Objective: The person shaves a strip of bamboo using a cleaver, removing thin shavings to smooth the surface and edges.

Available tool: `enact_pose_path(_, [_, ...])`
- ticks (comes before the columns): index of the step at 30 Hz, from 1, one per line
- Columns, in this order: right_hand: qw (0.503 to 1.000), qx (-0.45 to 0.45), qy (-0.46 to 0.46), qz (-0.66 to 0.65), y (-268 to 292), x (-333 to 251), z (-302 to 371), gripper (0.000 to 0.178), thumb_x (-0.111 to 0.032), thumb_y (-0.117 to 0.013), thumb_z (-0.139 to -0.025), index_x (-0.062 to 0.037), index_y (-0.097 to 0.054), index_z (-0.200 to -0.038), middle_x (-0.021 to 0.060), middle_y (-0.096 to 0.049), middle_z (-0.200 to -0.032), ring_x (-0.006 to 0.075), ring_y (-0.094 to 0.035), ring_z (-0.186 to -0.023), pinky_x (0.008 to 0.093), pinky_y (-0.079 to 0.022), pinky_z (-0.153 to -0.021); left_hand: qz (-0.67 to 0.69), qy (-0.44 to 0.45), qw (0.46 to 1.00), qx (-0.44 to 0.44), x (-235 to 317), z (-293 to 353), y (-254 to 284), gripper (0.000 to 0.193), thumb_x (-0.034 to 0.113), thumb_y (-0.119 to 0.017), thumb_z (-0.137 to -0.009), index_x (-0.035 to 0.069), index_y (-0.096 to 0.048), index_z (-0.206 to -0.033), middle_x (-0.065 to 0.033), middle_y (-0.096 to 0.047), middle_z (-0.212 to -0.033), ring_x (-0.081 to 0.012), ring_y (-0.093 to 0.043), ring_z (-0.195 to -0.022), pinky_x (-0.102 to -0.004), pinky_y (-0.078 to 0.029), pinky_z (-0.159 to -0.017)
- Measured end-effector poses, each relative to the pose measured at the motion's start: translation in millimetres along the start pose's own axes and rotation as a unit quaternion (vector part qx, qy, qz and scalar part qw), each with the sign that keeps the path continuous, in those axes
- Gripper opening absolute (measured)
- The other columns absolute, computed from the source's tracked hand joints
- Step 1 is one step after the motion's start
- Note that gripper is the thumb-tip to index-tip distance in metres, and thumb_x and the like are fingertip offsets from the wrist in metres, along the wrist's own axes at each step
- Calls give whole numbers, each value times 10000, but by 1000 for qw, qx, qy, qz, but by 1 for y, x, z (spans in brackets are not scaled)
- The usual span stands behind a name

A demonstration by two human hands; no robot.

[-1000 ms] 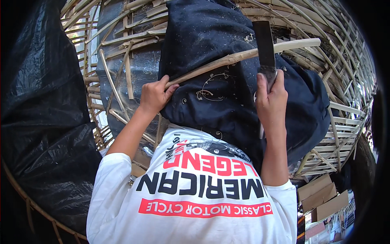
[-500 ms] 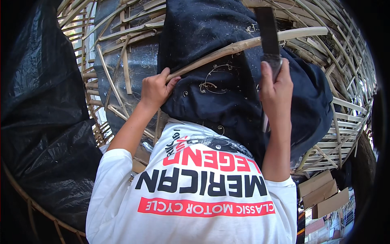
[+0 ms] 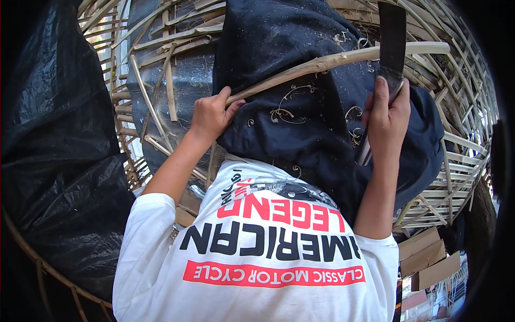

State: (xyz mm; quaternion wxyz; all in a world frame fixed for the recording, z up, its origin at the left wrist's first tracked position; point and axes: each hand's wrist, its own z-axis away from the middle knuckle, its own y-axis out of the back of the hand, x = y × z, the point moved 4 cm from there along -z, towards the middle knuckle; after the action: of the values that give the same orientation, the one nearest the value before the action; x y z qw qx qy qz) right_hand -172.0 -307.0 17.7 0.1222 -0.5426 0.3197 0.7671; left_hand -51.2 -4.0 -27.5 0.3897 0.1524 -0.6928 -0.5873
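Observation:
A long, curved pale strip of split wood or bamboo [image 3: 300, 70] lies slantwise across the dark cloth [image 3: 268, 37] over my lap. Its near end is pinched in my left hand [image 3: 212, 115]. My right hand [image 3: 389, 110] is wrapped round the handle of a broad, dark-bladed knife [image 3: 392, 40], thumb pressed near the blade's base. The blade points away from me and crosses over the strip towards its far end. Thin curled shavings [image 3: 282, 114] cling to the cloth between my hands.
Slatted bamboo work [image 3: 456, 177] curves along the right, and loose strips [image 3: 153, 112] rest on a grey sheet at the left. Black plastic sheeting [image 3: 59, 161] hangs at the far left. Cardboard pieces [image 3: 429, 257] lie at the lower right.
My right hand and the knife have shifted right, farther along the strip. More curled shavings show on the cloth beside the knife. My left hand keeps its hold on the strip.

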Motion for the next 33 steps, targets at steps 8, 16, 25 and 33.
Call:
enact_pose_path(8, [995, -2, -99, -31, 11, -3, 1, 284, -205, -614, -955, 31, -464, -1003, 258, -616, -738, 492, -585, -685, 385, -471, -594, 18, 3, 1000, -5, -1, 2, -3, 408, 437, -634, -914, 33, -582, -899, -184, -600, -584, -387, -637, -576, -441, -488, -494])
enact_pose_path(16, [996, 2, -69, -48, 9, 0, 2, 270, -209, -608, -960, 30, -488, -993, 228, -589, -690, 357, -590, -594, 378, -458, -591, -3, 6, 1000, -11, -1, 6, -1, 396, 405, -637, -920, 14, -575, -922, -189, -608, -599, -393, -641, -590, -450, -490, -501])
enact_pose_path(25, [996, -41, -42, -72, -3, 10, 10, 239, -231, -590, -978, -2, -520, -972, 91, -544, -616, 137, -544, -517, 306, -428, -510, 0, 14, 1000, -15, 0, 7, -3, 389, 402, -627, -927, 19, -560, -919, -190, -615, -612, -394, -648, -604, -454, -499, -512])
enact_pose_path(33, [996, -67, -47, -36, -7, 4, 10, 250, -244, -574, -985, -2, -515, -998, 66, -571, -618, 128, -567, -531, 287, -426, -507, 8, 24, 999, -31, 3, 0, -1, 398, 402, -618, -933, 9, -555, -923, -209, -618, -629, -418, -649, -640, -476, -505, -538])
